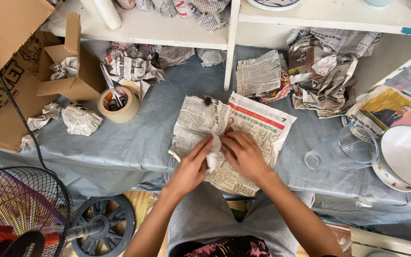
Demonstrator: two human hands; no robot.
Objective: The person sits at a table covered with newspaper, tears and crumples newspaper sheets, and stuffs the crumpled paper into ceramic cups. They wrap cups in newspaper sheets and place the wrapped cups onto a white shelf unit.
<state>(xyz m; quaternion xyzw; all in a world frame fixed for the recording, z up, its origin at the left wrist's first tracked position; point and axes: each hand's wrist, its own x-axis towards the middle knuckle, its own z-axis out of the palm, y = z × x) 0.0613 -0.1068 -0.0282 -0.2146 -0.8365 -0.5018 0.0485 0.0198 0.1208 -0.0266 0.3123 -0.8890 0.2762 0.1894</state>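
Note:
A sheet of newspaper [258,128] lies spread on the grey cloth-covered table [167,90], with a newspaper-wrapped bundle [196,121] on its left half. My left hand [191,166] and my right hand [243,152] meet at the bundle's near end. Both pinch a folded flap of paper [213,152] between the fingers. What is inside the bundle is hidden.
A clear glass [343,150] lies on its side at the right beside white bowls [405,157]. A tape roll with scissors [118,102] stands at the left near an open cardboard box [67,71]. Crumpled newspaper [324,71] fills the back. A fan [20,214] stands low left.

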